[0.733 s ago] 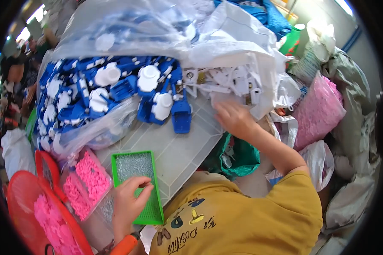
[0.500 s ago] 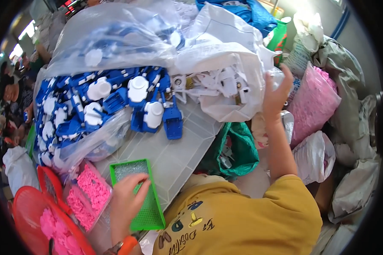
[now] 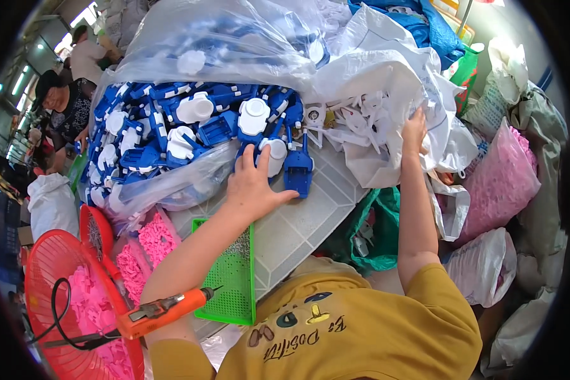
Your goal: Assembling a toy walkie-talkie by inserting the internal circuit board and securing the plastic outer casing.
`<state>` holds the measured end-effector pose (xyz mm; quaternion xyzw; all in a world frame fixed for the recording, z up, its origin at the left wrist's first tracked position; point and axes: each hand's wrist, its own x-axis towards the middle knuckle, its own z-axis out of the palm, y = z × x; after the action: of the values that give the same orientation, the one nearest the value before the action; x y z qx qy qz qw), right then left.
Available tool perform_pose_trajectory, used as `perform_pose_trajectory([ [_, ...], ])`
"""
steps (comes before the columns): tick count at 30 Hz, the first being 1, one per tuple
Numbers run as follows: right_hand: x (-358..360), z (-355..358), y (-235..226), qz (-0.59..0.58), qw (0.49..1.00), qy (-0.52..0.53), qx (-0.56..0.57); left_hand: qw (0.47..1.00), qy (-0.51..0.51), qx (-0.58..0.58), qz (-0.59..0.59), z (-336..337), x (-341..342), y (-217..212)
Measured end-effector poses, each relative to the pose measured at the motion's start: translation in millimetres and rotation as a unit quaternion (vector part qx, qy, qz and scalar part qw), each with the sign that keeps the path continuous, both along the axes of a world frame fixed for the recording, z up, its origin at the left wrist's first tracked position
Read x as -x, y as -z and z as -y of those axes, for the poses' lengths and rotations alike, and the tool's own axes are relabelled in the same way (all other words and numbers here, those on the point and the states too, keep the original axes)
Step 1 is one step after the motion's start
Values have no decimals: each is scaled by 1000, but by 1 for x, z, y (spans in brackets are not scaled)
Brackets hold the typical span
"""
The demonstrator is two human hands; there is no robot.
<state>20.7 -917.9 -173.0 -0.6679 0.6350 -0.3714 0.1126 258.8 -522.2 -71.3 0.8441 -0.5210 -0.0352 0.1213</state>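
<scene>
Landmark: one green tray, perforated, on the grey tabletop; we note small metal pieces toward its far end, partly hidden by the left forearm.

Item: left hand, beyond the tray. We find it spread wide, thumb well out from the fingers, palm down. Its fingertips are at a blue-and-white part with a round cap, its thumb at the near end of a blue piece; we cannot tell whether it has hold of either.

Item: right hand, beyond the tray and well to its right. We record it against the side of a white bag, fingers partly bent; how firmly it grips we cannot tell.

Item: blue-and-white parts, many, heaped beyond the tray in a clear plastic bag.

Item: white parts, beyond the tray and to its right, in the mouth of the white bag.

Item: orange electric screwdriver, left of the tray, crossing in front of the left forearm, bit pointing trayward.

Item: red basket, farther left of the tray, with pink pieces.

Item: green bag, right of the tray, open.

Item: pink-filled clear bag, far right of the tray.
</scene>
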Motion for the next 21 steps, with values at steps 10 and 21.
perform_pose_trajectory([
  [10, -98, -30, -88, -113, 992, 61, -1, 990, -64, 66, -109, 24, -10, 17],
  [21, -93, 33, -71, -172, 983, -10, -69, 984, -50, 168, -38, 13, -31, 41],
])
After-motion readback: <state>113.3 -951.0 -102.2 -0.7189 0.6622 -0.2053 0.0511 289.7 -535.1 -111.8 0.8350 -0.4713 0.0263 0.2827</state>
